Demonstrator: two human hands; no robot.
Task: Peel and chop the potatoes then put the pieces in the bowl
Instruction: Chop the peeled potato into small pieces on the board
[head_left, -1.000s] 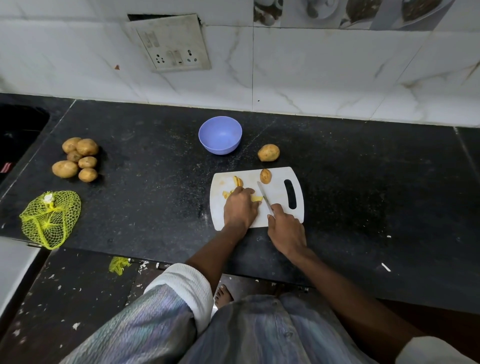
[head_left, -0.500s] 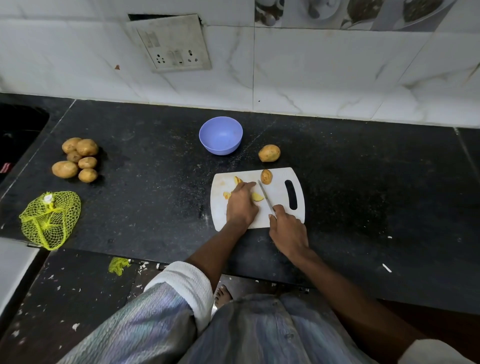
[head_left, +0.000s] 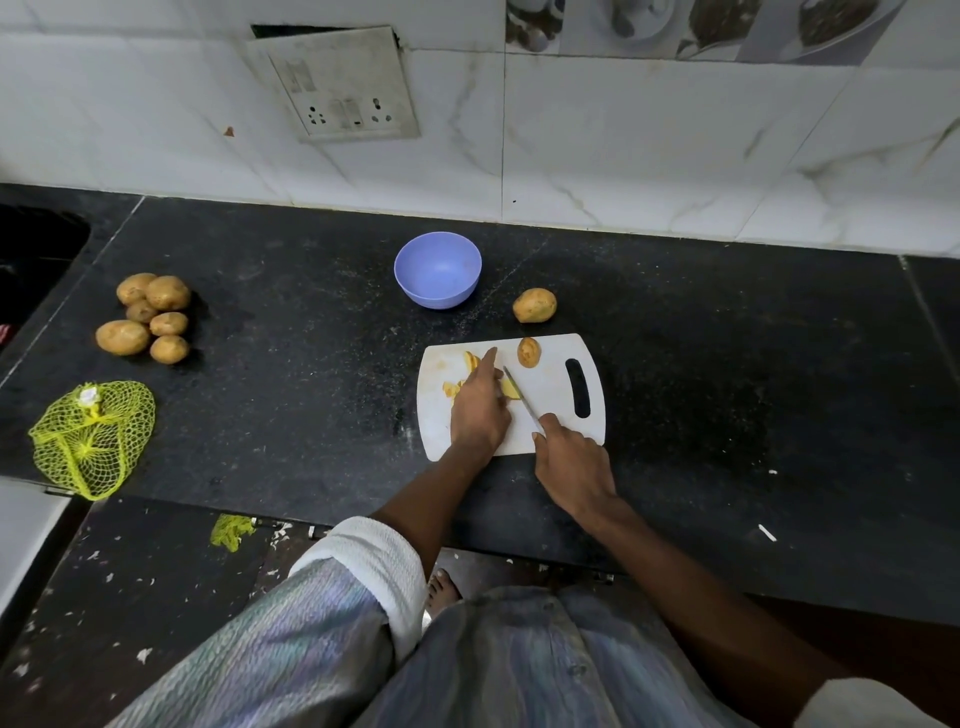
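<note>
Yellow cut potato pieces (head_left: 470, 375) lie on the white chopping board (head_left: 550, 395), mostly under and just beyond the left hand (head_left: 479, 410), which rests palm down with its forefinger stretched forward, pinning them flat. The right hand (head_left: 569, 460) is closed round the handle of a knife (head_left: 521, 399), blade angled toward the left fingers. An unpeeled potato half (head_left: 529, 352) sits just ahead of the blade tip. Beyond both hands stand a whole potato (head_left: 534, 305) and the blue bowl (head_left: 437, 270). Far off the left hand lie a potato pile (head_left: 148, 318) and yellow net bag (head_left: 92, 437).
</note>
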